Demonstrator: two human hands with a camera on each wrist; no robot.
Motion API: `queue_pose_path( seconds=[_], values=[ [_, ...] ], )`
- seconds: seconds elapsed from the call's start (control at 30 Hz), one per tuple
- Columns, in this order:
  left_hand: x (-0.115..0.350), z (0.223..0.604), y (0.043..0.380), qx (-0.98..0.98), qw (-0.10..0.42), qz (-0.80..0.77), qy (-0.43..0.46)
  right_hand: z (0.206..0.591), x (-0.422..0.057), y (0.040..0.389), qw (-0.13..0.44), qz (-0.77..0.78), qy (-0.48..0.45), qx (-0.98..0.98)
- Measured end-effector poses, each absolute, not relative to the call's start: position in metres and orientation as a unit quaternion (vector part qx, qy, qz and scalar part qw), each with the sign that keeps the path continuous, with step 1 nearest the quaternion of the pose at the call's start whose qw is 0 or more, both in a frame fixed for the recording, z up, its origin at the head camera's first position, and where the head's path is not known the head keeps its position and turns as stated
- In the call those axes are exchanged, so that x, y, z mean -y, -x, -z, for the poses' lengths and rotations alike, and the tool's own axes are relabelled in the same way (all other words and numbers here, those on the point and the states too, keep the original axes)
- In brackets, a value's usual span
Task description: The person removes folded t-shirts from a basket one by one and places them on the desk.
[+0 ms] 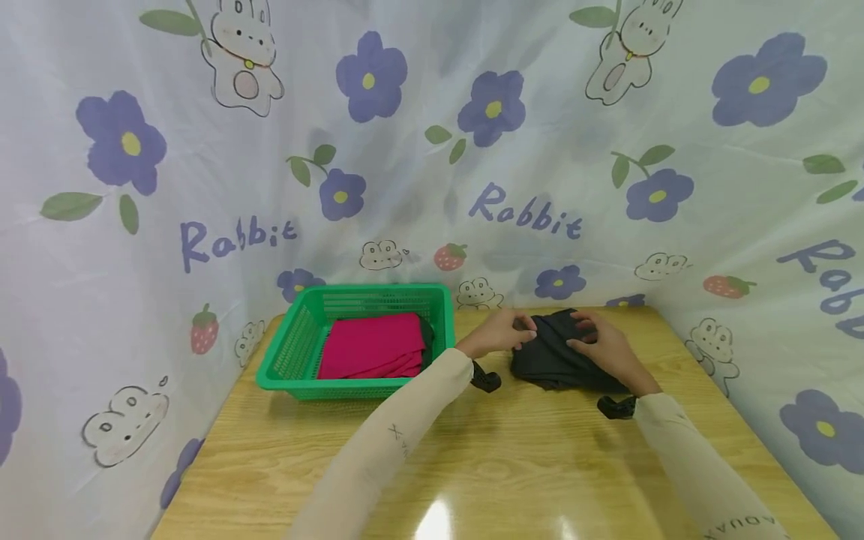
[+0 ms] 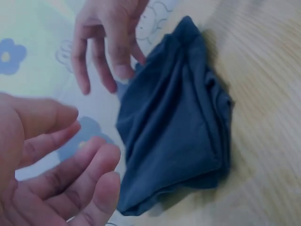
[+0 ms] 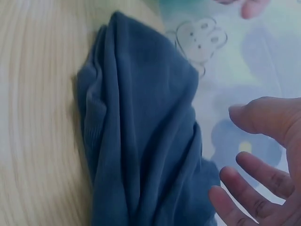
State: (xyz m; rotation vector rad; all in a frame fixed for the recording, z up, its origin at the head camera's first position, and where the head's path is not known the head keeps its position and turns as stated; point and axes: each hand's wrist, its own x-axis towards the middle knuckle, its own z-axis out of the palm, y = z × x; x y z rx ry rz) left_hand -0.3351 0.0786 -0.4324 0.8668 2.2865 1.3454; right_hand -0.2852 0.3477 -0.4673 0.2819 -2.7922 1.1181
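A dark, bunched piece of clothing (image 1: pixel 555 352) lies on the table at the back right, loosely folded with creases; a ribbed band shows on one side in the right wrist view. Above its left edge hovers my left hand (image 1: pixel 502 332), fingers relaxed and gripping nothing. Over its right part is my right hand (image 1: pixel 606 346), thumb and fingers spread apart, also holding nothing. In the left wrist view a gap separates the left hand's fingers (image 2: pixel 101 165) from the dark cloth (image 2: pixel 174 122). The right hand's thumb (image 3: pixel 263 114) stands apart from the cloth (image 3: pixel 146 117) too.
To the left stands a green plastic basket (image 1: pixel 286 384) holding folded pink-red cloth (image 1: pixel 371 345) with something dark beside it. The wooden table (image 1: pixel 513 472) extends toward me. A white curtain (image 1: pixel 405 165) printed with rabbits and flowers hangs behind and at both sides.
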Motion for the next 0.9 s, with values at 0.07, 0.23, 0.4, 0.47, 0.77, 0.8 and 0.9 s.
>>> queue_pose_path(
  seconds=[0.07,0.23,0.4,0.47,0.77,0.8,0.9],
  values=[
    [-0.074,0.424,0.332,-0.805,0.173,-0.47,-0.319,0.465,-0.342,0.285,0.056,-0.373,-0.098,0.921],
    [-0.055,0.405,0.324,-0.805,0.165,-0.463,-0.334,0.46,-0.323,0.284,0.052,-0.374,-0.12,0.918],
    [-0.031,0.4,0.32,-0.812,0.146,-0.448,-0.346,0.454,-0.3,0.281,0.059,-0.371,-0.146,0.915],
    [-0.019,0.4,0.317,-0.816,0.142,-0.442,-0.345,0.453,-0.29,0.28,0.065,-0.369,-0.157,0.914],
    [0.04,0.402,0.316,-0.845,0.119,-0.419,-0.311,0.444,-0.241,0.28,0.067,-0.385,-0.197,0.899],
    [0.047,0.402,0.316,-0.845,0.119,-0.42,-0.309,0.442,-0.236,0.28,0.065,-0.388,-0.199,0.898],
    [0.065,0.401,0.317,-0.848,0.122,-0.421,-0.298,0.436,-0.222,0.28,0.062,-0.396,-0.205,0.893]
  ],
)
